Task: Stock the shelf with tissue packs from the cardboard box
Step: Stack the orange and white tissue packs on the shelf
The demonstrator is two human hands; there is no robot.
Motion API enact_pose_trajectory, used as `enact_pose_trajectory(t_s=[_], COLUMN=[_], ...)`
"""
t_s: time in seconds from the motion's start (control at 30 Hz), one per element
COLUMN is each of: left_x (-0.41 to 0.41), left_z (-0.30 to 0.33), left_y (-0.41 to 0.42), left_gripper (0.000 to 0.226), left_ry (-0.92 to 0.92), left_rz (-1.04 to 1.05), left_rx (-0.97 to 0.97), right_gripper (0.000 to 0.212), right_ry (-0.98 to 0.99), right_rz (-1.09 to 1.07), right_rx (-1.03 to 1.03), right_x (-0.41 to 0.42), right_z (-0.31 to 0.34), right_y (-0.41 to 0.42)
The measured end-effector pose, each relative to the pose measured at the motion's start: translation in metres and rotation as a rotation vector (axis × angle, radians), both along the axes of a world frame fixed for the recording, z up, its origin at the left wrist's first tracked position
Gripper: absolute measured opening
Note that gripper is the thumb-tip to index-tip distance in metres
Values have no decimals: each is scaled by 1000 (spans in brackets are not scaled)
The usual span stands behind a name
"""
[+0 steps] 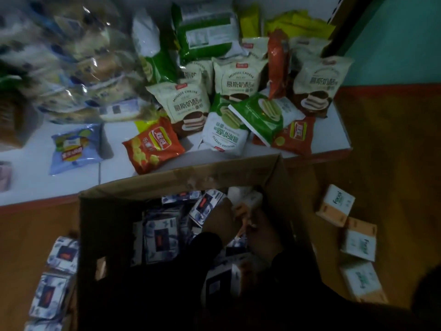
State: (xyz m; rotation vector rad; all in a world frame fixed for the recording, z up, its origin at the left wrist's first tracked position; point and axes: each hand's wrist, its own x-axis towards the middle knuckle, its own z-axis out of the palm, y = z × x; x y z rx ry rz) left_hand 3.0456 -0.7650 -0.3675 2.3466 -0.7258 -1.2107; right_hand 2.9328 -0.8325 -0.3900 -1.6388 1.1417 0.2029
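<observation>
An open cardboard box (pixel 152 187) stands on the brown floor below a white shelf (pixel 71 185). Inside lie several blue-and-white tissue packs (pixel 162 237). At the box's far right corner sits a white-and-orange tissue pack (pixel 249 201). My left hand (pixel 220 219) reaches in from a black sleeve and grips that pack's near orange edge. My right hand (pixel 261 231) is close beside it on the right, its thumb and fingers pinching the same pack. The light is dim and the fingertips are hard to make out.
Snack bags cover the shelf: an orange chip bag (pixel 152 146), a blue bag (pixel 75 149), cream cake bags (pixel 183 106) and green ones (pixel 260 115). Blue-and-white packs (pixel 63 254) lie left of the box, white-and-orange packs (pixel 336 206) to its right. A teal wall rises at the back right.
</observation>
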Motion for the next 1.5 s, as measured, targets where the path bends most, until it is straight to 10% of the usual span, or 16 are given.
enact_pose_trajectory(t_s=[0.33,0.53,0.7,1.0,1.5], left_x=[25,7,4,77,183], left_z=[181,302,394,498,450], left_y=[37,37,25,16,-33], left_gripper=[17,19,24,45,51], left_ry=[151,323,320,-783,-1093], left_rz=[205,413,342,155,12], left_rx=[-345,-509,-688,-653,-129], right_gripper=[26,83,86,67,71], right_ry=[-317,-474,-589,-573,-314], right_rz=[57,181,140,11,-239], right_rx=[-365,-518,-842,-1094,-1142], right_x=[-19,-28,-25,-16,35], right_z=[159,281,371,500,551], right_y=[3,-3,-26,-96,-243])
